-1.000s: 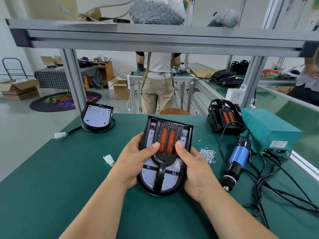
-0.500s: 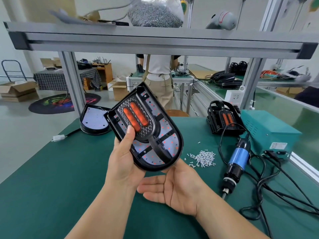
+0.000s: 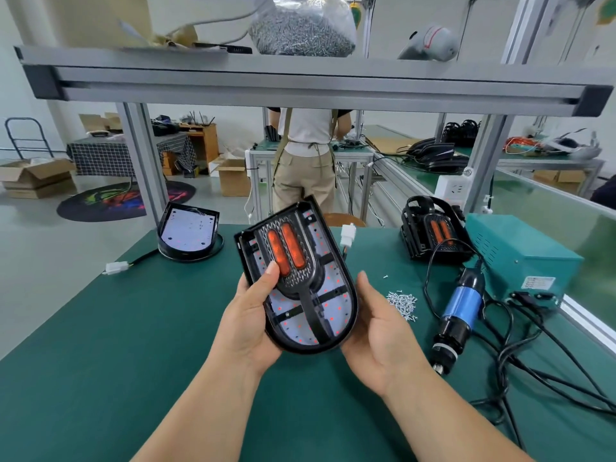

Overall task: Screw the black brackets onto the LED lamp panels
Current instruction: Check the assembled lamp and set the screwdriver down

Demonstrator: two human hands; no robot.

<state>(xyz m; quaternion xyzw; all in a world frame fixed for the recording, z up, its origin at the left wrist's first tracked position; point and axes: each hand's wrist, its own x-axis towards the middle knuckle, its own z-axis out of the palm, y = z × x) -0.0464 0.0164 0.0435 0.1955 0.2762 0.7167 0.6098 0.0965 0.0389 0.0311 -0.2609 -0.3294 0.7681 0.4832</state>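
My left hand (image 3: 248, 325) grips the LED lamp panel (image 3: 333, 315): the thumb (image 3: 271, 276) presses down on the black bracket (image 3: 293, 261) and the other fingers curl out of sight under the panel. My right hand (image 3: 376, 331) lies open, palm up, with straight fingers against the panel's right edge. The panel is held tilted in the air, with the bracket seated along its middle.

I cannot tell whether any screws are in this bracket, so I judge the fastening is either just finished or about to start. The electric screwdriver (image 3: 461, 305) lies unused to the right of the panel, with a small heap of loose screws (image 3: 403, 301) between the two. Farther right of the panel and beyond it, another panel with a bracket (image 3: 433, 231) looks fitted. Beyond the panel to the left sits a bare panel (image 3: 188, 233) with no bracket, so at least that one is left to do.

As for containers, a clear bag (image 3: 301, 26) packed full of screws sits high above the panel on the shelf. Far beyond the panel to the left, open cardboard boxes (image 3: 36, 176) stand on the floor. I cannot see what is in them.
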